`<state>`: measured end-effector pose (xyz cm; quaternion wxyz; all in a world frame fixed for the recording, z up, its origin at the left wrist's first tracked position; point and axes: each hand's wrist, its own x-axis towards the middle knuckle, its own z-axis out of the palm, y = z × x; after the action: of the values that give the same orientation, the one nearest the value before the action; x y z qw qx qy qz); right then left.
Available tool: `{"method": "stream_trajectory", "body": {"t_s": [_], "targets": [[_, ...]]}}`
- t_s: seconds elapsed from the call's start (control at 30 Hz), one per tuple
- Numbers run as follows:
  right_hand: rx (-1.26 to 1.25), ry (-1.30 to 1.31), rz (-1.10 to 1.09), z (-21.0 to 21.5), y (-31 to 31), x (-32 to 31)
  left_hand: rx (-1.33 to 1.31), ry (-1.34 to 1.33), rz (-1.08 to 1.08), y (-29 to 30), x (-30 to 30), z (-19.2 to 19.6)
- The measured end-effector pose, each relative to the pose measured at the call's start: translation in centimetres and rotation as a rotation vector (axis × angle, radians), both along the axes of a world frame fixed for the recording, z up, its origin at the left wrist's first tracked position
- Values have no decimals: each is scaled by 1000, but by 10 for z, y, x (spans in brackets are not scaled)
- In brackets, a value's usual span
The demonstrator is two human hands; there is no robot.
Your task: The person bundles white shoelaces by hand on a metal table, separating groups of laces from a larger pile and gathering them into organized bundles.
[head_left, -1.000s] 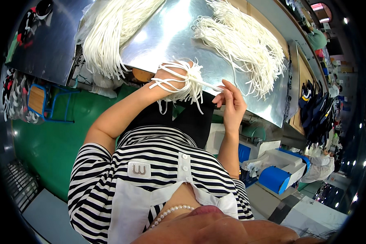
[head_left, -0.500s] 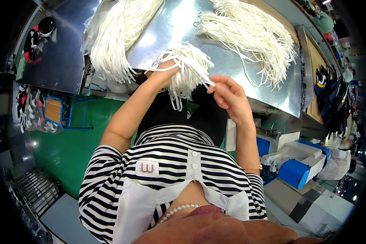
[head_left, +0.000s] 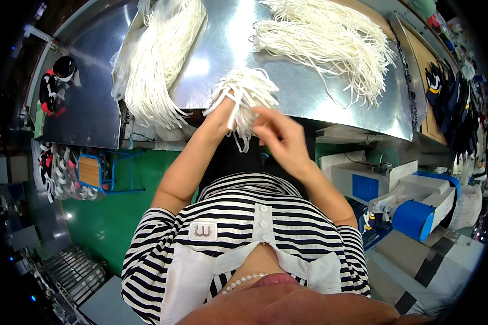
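Note:
A looped bundle of white cords [head_left: 249,86] is gathered in my left hand [head_left: 220,118], just over the near edge of the metal table [head_left: 222,51]. Several loops and ends droop below that hand. Against the right side of the bundle is my right hand [head_left: 283,140], its fingers bent and smeared by motion. Whether a cord is between those fingertips cannot be made out. On the table behind, a long hank of white cords [head_left: 162,59] hangs partly over the edge at left. A wider pile of cream cords [head_left: 331,46] lies at right.
A blue-framed stool [head_left: 92,172] stands on the green floor [head_left: 106,222] at left. Beside my right arm is a grey machine with a blue cover [head_left: 413,219]. Dark garments [head_left: 450,103] lie at far right, and a black, white and red item [head_left: 57,78] rests on the left table.
My right hand has moved left and in against the bundle; before, it pinched cord ends pulled out to the right. The bundle stays in my left hand. The whole view has shifted slightly.

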<state>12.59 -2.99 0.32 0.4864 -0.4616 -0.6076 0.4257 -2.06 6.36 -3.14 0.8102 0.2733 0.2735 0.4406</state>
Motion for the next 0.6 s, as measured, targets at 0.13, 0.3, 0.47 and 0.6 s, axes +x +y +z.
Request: {"method": "stream_trajectory", "body": {"t_s": [0.13, 0.3, 0.47, 0.6], "targets": [[28, -60, -340, 6, 23, 22, 69, 86, -67, 3, -1, 0], [133, 17, -252, 2, 58, 27, 53, 96, -42, -6, 12, 0], [-318, 674, 20, 13, 56, 40, 25, 73, -63, -6, 10, -5], [-370, 773, 57, 7, 59, 47, 13, 38, -94, -5, 12, -11]]}}
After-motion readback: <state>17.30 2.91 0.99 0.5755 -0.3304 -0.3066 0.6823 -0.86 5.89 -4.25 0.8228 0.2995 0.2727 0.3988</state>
